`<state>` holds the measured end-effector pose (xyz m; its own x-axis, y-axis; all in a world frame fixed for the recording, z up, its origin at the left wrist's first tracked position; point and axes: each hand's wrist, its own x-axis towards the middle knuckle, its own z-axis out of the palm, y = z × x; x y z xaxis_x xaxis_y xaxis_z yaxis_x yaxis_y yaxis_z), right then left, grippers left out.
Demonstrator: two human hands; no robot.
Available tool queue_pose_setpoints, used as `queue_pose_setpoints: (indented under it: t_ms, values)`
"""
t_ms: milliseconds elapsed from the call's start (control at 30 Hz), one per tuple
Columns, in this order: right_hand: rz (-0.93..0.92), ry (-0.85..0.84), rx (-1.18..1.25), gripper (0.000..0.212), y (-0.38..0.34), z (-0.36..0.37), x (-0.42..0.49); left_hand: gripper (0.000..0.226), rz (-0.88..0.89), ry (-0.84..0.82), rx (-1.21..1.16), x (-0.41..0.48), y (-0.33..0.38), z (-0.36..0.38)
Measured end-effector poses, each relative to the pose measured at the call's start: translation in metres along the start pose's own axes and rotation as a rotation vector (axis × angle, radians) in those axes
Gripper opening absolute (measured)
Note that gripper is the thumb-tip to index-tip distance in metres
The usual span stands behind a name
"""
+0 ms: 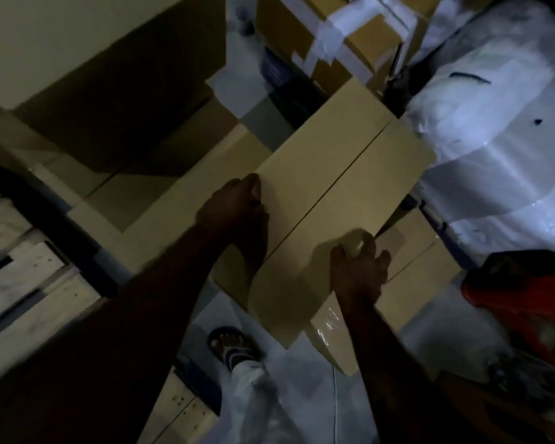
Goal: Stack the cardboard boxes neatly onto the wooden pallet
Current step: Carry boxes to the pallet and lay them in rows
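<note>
Dark stacked cardboard boxes fill the upper left, with a white plastic-wrapped bundle on the right. The pale wooden slatted pallet is at far left, cut by the frame edge and partly covered by the left forearm. The flat tan cardboard box is at centre, its long axis along the seam, running away from the person toward upper right. Another taped box sits just under it; whether it is lifted or resting, cannot tell. The pallet lies to the box's left, so the swing probably goes that way, left hand nearer. The left hand has fingers curled over the left long edge, gripping it. The right hand grips the right long edge. A pale blur at its fingertips is unreadable. A sandalled foot is below on the floor. The frame is dim and motion-smeared.
</note>
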<state>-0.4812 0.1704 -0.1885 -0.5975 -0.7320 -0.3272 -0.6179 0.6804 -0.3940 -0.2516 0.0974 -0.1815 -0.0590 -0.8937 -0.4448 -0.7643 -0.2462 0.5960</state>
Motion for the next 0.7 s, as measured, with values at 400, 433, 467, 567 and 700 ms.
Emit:
queue_pose_setpoints:
  t_ms: [400, 433, 467, 567, 700]
  values:
    - [0.003, -0.114, 0.417, 0.095, -0.007, -0.016, 0.007, 0.093, -0.049, -0.002, 0.039, 0.017, 0.046, -0.011]
    - [-0.017, -0.109, 0.422, 0.095, -0.009, -0.024, 0.001, 0.090, -0.039, 0.033, 0.027, 0.004, 0.045, -0.016]
    - [-0.050, -0.105, 0.427, 0.095, -0.011, -0.034, -0.005, 0.089, -0.030, 0.061, 0.006, -0.009, 0.044, -0.022]
    - [-0.161, -0.099, 0.428, 0.094, -0.021, -0.060, -0.032, 0.093, -0.042, 0.143, -0.078, -0.054, 0.038, -0.046]
    - [-0.298, -0.156, 0.383, 0.094, -0.049, -0.089, -0.085, 0.095, -0.066, 0.275, -0.130, -0.126, 0.029, -0.088]
